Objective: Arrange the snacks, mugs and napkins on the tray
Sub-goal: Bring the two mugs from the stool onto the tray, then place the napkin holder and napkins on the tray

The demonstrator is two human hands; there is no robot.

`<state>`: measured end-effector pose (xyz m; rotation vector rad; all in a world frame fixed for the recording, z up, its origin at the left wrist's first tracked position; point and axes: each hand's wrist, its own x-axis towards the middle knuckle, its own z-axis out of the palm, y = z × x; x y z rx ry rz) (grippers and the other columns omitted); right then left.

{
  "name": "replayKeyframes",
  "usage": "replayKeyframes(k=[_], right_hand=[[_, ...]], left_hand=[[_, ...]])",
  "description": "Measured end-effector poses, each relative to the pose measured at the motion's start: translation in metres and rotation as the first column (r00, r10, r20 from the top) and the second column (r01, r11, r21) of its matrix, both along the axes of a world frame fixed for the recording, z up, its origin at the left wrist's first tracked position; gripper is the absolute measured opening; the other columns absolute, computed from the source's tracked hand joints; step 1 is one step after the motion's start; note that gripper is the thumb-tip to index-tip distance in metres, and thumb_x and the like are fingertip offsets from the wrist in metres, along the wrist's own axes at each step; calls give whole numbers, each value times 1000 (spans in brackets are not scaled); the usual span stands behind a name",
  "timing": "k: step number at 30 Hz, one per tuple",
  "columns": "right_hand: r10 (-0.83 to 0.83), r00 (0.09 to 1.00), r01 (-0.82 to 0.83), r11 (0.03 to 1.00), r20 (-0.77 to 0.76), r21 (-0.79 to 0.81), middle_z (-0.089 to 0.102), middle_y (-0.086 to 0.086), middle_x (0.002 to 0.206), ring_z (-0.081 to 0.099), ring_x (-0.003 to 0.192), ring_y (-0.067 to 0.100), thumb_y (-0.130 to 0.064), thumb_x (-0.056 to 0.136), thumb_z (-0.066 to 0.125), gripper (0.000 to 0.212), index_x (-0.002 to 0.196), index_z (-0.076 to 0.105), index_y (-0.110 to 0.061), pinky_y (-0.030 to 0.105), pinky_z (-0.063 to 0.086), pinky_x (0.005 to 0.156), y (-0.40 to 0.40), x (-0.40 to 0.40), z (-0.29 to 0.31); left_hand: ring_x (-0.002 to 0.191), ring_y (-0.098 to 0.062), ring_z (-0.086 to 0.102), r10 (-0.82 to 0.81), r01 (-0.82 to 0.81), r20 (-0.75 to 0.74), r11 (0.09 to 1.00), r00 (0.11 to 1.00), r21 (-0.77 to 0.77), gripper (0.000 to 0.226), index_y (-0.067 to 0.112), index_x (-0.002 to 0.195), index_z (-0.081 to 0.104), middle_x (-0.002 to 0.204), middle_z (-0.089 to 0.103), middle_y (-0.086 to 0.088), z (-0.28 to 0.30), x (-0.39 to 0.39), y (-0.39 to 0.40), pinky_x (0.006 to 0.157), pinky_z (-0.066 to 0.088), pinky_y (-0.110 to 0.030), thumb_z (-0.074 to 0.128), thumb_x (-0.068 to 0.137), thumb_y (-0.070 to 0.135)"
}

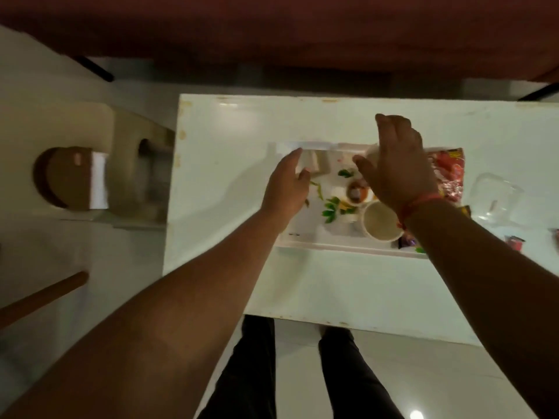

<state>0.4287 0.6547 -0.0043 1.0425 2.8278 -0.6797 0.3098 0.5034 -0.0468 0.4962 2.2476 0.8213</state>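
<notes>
A white tray (305,241) with a printed flower pattern lies on the white table. My left hand (287,182) reaches over its far left corner, fingers around a folded white napkin (313,161). My right hand (396,164) is closed on a white mug (371,153) at the tray's far edge; most of that mug is hidden by the hand. A second white mug (380,221) stands upright on the tray's near right part. A red snack packet (450,173) lies at the tray's right end. A dark snack packet (405,240) shows beside my right wrist.
A clear plastic container (496,198) lies on the table (332,288) right of the tray, with small red wrappers (514,241) near it. A beige stool (133,176) stands left of the table, and a red sofa (272,31) behind it. My legs show below the table's front edge.
</notes>
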Motion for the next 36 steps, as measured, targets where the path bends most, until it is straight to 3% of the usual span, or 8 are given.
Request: replayKeyframes(k=[9,14,16,21,25,28,32,36], right_hand=[[283,959,-280,952,5,-126,25,15,161,25,147,35,-44,97,55,71,154,27,-11,47,29,118,-144,-150,4],[409,912,-392,886,19,-247,24,14,161,27,146,35,-45,97,53,70,154,27,-13,45,30,117,-234,-236,2],[425,905,-407,860,-9,-307,32,14,156,35,141,36,-39,96,58,67,152,31,-13,43,33,114,-270,-266,3],[459,888,-428,809,-23,-402,36,16,153,33,141,34,-36,96,58,65,149,34,-8,41,30,115,-343,-329,3],[420,908,-370,812,12,-453,41,15,150,39,136,32,-35,101,51,56,148,36,-9,37,32,110,-385,-361,4],[382,924,-326,822,29,-467,49,18,139,50,125,34,-29,102,47,45,141,44,-7,39,42,103,-404,-378,-2],[225,973,-150,805,61,-574,51,16,139,52,125,29,-35,106,39,46,140,45,-4,26,37,92,-414,-393,-6],[134,989,-58,722,57,-690,57,12,135,55,116,24,-38,107,36,46,139,47,-8,26,35,89,-420,-400,-13]], left_hand=[[149,-20,19,-55,-18,-332,977,942,-212,57,19,152,28,161,24,-4,10,-144,-170,119,23,-35,43,101,39],[145,-28,28,-247,16,-581,928,776,-372,54,15,148,36,157,33,-10,32,-216,-259,120,21,-44,40,100,40],[142,-30,35,-253,7,-660,936,707,-352,52,13,144,42,153,39,-13,38,-240,-291,119,24,-47,39,99,38],[143,-32,31,-110,-119,-684,953,721,-279,51,10,144,41,154,36,-17,36,-285,-355,118,21,-46,32,100,35],[145,-27,29,225,-306,-486,948,844,-93,52,9,148,34,155,33,-14,31,-299,-379,116,22,-32,33,104,36],[127,-21,51,387,-385,-194,922,902,45,44,13,141,45,136,55,-8,29,-307,-384,102,35,-24,30,105,35],[106,-17,58,492,-494,38,867,870,70,47,17,128,56,114,62,-2,30,-315,-383,96,46,-33,26,105,44],[112,-16,57,535,-552,169,830,828,79,51,19,133,55,127,62,-4,29,-321,-382,99,44,-33,26,103,49]])
